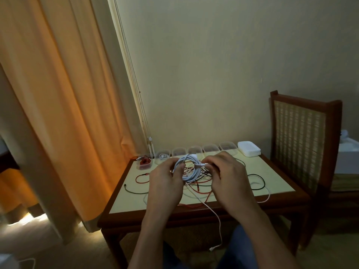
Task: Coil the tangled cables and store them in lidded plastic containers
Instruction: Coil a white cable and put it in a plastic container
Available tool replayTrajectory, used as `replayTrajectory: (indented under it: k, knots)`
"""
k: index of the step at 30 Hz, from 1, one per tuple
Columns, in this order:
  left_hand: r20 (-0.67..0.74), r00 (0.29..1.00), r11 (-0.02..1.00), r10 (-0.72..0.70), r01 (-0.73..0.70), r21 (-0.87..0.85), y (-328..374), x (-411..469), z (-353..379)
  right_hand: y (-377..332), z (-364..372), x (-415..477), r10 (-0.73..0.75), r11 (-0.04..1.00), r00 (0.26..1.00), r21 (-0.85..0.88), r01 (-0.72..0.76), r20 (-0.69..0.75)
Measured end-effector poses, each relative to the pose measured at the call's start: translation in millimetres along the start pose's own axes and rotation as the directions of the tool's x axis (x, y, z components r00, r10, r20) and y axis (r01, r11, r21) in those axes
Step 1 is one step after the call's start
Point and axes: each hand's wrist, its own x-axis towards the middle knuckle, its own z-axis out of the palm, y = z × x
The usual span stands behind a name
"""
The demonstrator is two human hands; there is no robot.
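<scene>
A white cable (189, 165) is wound into a loop above the small table (120, 202). My left hand (165, 181) grips the loop's left side. My right hand (227, 175) pinches the cable's plug end at the loop's right side. Under my hands lies a tangle of red, green and black cables (200, 186). Another white cable (218, 222) trails off the table's front edge and hangs down. Along the back edge stands a row of clear plastic containers (210, 148); the leftmost one (144, 163) holds a red cable, the one beside it (163, 156) a white cable.
A stack of white lids (249, 148) sits at the table's back right corner. A wooden chair with a woven back (299, 138) stands right of the table. An orange curtain (58, 113) hangs on the left. My knees are under the table's front edge.
</scene>
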Motion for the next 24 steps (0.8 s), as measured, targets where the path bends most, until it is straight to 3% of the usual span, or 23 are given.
replayTrajectory:
  k: [9,13,18,24]
  knots:
    - [-0.026,0.999,0.998,-0.038,0.037,-0.058,-4.6,3.6,-4.2,-1.1,-2.8,0.8,-0.009,0.998,0.999,0.068,0.012,-0.038]
    - [-0.021,0.998,0.984,-0.060,0.055,-0.167,-2.3,0.5,2.0,2.5,-4.3,-1.8,0.117,0.977,0.993,0.180,-0.115,-0.001]
    - [0.039,0.991,0.933,-0.128,0.134,-0.335,-1.8,-1.9,7.9,9.6,5.6,-6.7,0.315,0.855,0.934,0.376,-0.356,0.167]
    - [0.121,0.968,0.845,-0.219,0.250,-0.473,-10.6,-3.0,12.8,11.9,24.7,-10.4,0.383,0.774,0.904,0.467,-0.427,0.192]
